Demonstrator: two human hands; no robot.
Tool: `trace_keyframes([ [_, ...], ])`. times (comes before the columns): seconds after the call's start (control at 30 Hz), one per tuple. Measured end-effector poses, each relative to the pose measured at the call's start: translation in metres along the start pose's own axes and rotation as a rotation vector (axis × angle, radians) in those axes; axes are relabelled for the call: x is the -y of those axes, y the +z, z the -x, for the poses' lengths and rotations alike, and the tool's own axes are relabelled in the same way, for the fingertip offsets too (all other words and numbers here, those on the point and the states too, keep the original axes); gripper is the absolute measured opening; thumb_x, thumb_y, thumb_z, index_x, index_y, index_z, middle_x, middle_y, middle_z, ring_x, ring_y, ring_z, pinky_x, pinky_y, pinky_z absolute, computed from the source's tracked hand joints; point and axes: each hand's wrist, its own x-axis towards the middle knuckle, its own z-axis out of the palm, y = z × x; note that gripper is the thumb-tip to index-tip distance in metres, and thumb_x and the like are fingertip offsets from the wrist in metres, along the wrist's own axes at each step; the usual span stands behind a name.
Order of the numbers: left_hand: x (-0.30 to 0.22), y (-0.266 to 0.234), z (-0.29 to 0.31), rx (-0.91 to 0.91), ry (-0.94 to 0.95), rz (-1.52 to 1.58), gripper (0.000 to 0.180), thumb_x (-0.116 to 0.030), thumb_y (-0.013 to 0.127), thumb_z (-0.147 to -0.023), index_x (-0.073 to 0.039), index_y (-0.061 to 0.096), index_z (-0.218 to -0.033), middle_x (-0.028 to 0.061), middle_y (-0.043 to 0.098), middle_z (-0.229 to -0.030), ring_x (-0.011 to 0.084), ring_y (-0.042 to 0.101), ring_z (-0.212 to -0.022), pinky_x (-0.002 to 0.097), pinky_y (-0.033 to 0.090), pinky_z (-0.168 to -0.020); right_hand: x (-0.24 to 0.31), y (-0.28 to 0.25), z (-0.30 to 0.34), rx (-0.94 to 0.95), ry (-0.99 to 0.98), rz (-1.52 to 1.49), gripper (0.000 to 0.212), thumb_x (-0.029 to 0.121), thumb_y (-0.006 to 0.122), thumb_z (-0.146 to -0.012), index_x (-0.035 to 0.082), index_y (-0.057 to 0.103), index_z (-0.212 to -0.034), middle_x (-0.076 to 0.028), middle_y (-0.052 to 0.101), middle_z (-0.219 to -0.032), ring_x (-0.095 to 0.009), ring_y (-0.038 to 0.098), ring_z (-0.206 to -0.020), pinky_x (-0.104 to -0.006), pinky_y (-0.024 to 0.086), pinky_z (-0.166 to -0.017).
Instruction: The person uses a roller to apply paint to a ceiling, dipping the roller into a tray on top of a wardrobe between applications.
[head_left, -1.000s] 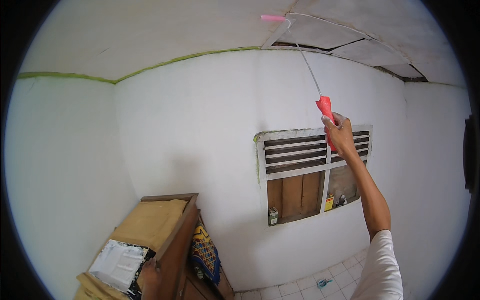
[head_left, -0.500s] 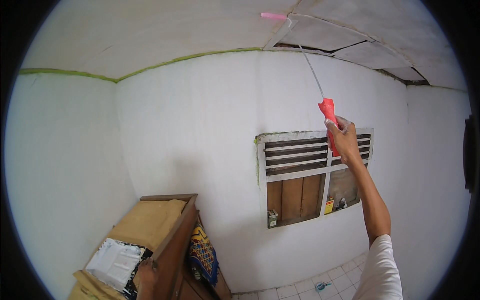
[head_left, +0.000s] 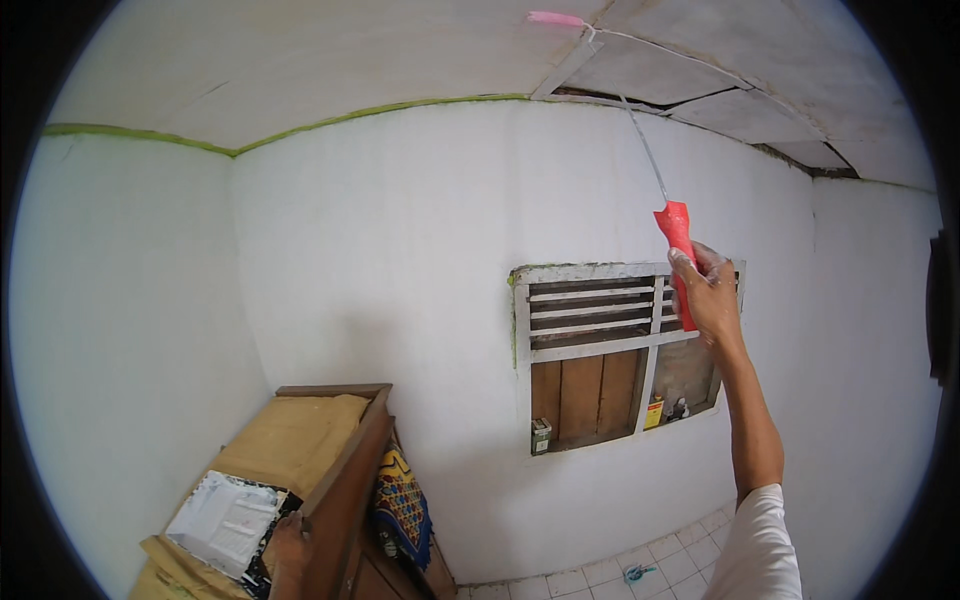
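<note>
Small packages sit on the sill of the window recess (head_left: 620, 380), below the right grip (head_left: 712, 300): a yellow and red box-shaped pack (head_left: 654, 412) almost straight under it, a small dark bottle-like item (head_left: 679, 408) just beside that, and a dark upright carton with a pale label (head_left: 541, 435) lower and off to the left. Far down and to the left of the right grip, a white printed sheet (head_left: 225, 520) lies flat on brown cardboard (head_left: 285, 440) on top of a wooden cabinet (head_left: 345, 490); a blue and yellow patterned cloth (head_left: 400, 500) hangs at the cabinet's side. Right grip: raised high on a straight arm, fingers clenched around the red handle (head_left: 680, 250) of a paint roller. The handle's upper end sticks out above the fist; its lower part is hidden inside it. From the handle a thin metal rod (head_left: 648, 155) runs up and left to the pink roller sleeve (head_left: 553, 18), which lies against the ceiling (head_left: 300, 60) well above the grip. White paint flecks show on the knuckles. Left grip (head_left: 287, 545): low at the cabinet's front edge, just beside the white sheet, resting on the wood; cannot tell whether it is closed on anything. A green tape line (head_left: 380, 108) follows the join between wall and ceiling.
</note>
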Motion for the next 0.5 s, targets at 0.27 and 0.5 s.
trace_keyframes([
  [0.27, -0.008, 0.007, -0.005, 0.024, -0.012, 0.029, 0.049, -0.008, 0.055, -0.069, 0.006, 0.055, -0.115, 0.0253, 0.059, -0.114, 0.0428, 0.053, -0.103, 0.0518, 0.043, -0.091, -0.007, 0.012, -0.042, 0.032, 0.012, 0.009, 0.021, 0.019, 0.058, -0.090, -0.002, 0.058, -0.087, -0.003, 0.050, -0.062, -0.010, 0.046, -0.043, -0.0270, 0.037, -0.040],
  [0.5, 0.012, 0.007, 0.012, -0.040, 0.012, -0.037, 0.044, -0.011, 0.056, -0.075, 0.004, 0.055, -0.117, 0.0237, 0.059, -0.110, 0.0399, 0.054, -0.105, 0.0480, 0.042, -0.093, 0.036, -0.015, 0.036, 0.012, 0.001, 0.008, 0.019, 0.019, 0.058, -0.091, 0.000, 0.059, -0.090, -0.001, 0.050, -0.061, -0.008, 0.046, -0.044, -0.0242, 0.038, -0.040],
])
